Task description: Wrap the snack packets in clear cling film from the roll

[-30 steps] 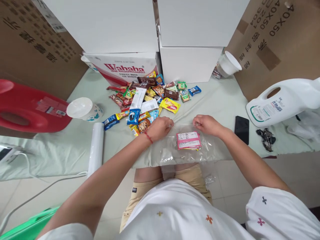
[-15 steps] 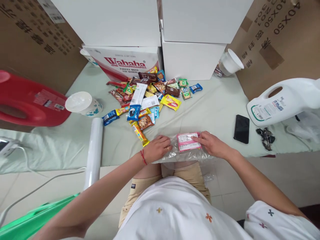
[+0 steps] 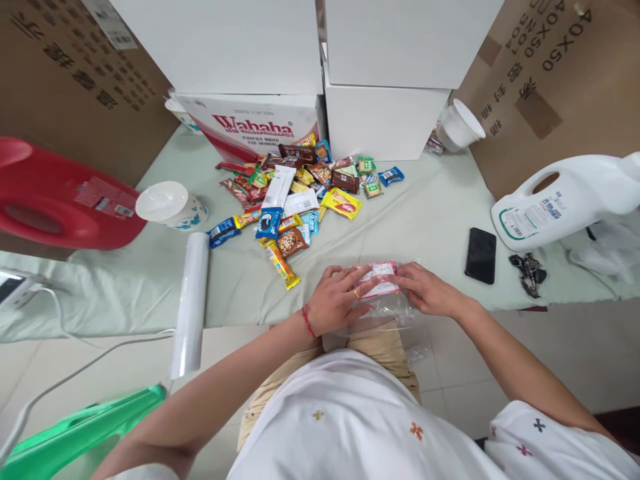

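Observation:
A pink-and-white packet (image 3: 383, 272) lies at the table's front edge, with clear plastic film (image 3: 395, 311) around it and hanging a little past the edge. My left hand (image 3: 337, 297), with a red cord at the wrist and a ring, reaches over the packet's left part. Its fingers are stretched out and spread across the packet and film. At the packet's right end, my right hand (image 3: 423, 288) grips packet and film together with bent fingers. Part of the packet is hidden under both hands.
A heap of wrapped snacks (image 3: 290, 193) lies ahead, before white boxes (image 3: 385, 120). To the left are a film roll (image 3: 191, 303), a paper cup (image 3: 173, 205) and a red jug (image 3: 70, 200). Rightward lie a phone (image 3: 481, 256), keys (image 3: 529, 273) and a white jug (image 3: 560, 200).
My left hand has moved right, from the film beside the packet onto the packet, its fingers now spread. My right hand has drawn its fingers back to the packet's right end.

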Action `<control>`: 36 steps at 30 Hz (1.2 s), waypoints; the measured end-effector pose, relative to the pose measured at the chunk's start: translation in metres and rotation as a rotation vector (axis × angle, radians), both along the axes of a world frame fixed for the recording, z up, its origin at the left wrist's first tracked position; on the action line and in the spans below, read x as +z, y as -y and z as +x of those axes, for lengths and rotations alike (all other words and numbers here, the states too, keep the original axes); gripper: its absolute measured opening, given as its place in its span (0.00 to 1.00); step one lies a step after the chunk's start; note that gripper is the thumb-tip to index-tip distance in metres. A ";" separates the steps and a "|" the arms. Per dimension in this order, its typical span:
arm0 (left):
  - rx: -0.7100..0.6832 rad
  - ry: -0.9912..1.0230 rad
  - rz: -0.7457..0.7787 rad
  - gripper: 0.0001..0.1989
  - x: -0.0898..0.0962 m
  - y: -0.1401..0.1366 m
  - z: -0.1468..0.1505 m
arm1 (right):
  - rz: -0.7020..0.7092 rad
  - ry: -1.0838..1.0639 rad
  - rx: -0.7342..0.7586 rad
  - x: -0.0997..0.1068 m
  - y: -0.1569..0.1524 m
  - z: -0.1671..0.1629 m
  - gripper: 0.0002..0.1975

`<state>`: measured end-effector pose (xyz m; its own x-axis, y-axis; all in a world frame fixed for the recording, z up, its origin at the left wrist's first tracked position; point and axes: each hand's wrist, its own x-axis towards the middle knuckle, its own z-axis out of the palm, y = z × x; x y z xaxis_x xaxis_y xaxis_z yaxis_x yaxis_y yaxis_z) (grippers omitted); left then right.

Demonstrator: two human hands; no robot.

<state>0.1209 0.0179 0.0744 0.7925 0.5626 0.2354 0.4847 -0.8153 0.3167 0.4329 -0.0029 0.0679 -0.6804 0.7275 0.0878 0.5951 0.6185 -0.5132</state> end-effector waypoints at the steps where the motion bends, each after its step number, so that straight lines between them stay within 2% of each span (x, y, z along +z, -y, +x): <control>1: -0.013 -0.037 -0.016 0.23 -0.005 0.000 0.004 | -0.002 0.001 -0.010 0.002 0.003 0.001 0.33; 4: -0.026 -0.072 -0.009 0.18 -0.019 0.002 0.008 | 0.029 0.001 -0.088 0.007 0.020 0.002 0.30; 7: 0.016 -0.053 0.033 0.17 -0.025 0.006 0.009 | 0.151 0.004 -0.258 -0.001 0.057 -0.004 0.35; 9: 0.025 -0.046 0.052 0.16 -0.026 0.007 0.010 | 0.276 0.025 -0.325 -0.019 0.087 -0.011 0.37; 12: 0.018 -0.024 0.076 0.15 -0.026 0.005 0.012 | 0.483 0.099 -0.345 -0.057 0.123 -0.020 0.34; 15: 0.008 0.020 0.115 0.14 -0.027 0.004 0.013 | 0.628 0.154 -0.368 -0.087 0.132 -0.024 0.31; 17: 0.004 0.029 0.129 0.14 -0.027 0.004 0.014 | 0.681 0.153 -0.350 -0.092 0.126 -0.026 0.28; 19: 0.007 0.025 0.129 0.14 -0.026 0.004 0.014 | 0.717 0.122 -0.328 -0.084 0.118 -0.029 0.23; 22: 0.016 0.017 0.101 0.15 -0.024 0.005 0.013 | 0.710 0.028 -0.348 -0.056 0.108 -0.037 0.17; 25: -0.002 0.004 0.042 0.16 -0.021 0.004 0.011 | 0.598 -0.073 -0.362 -0.024 0.098 -0.040 0.14; 28: -0.024 -0.019 -0.011 0.19 -0.017 0.001 0.008 | 0.460 -0.152 -0.326 -0.001 0.083 -0.037 0.13; 32: -0.044 -0.042 -0.049 0.20 -0.014 -0.004 0.005 | 0.324 -0.246 -0.341 0.010 0.061 -0.029 0.13; 36: -0.085 -0.043 -0.059 0.19 -0.013 -0.009 0.006 | 0.153 -0.302 -0.439 0.010 0.036 -0.031 0.12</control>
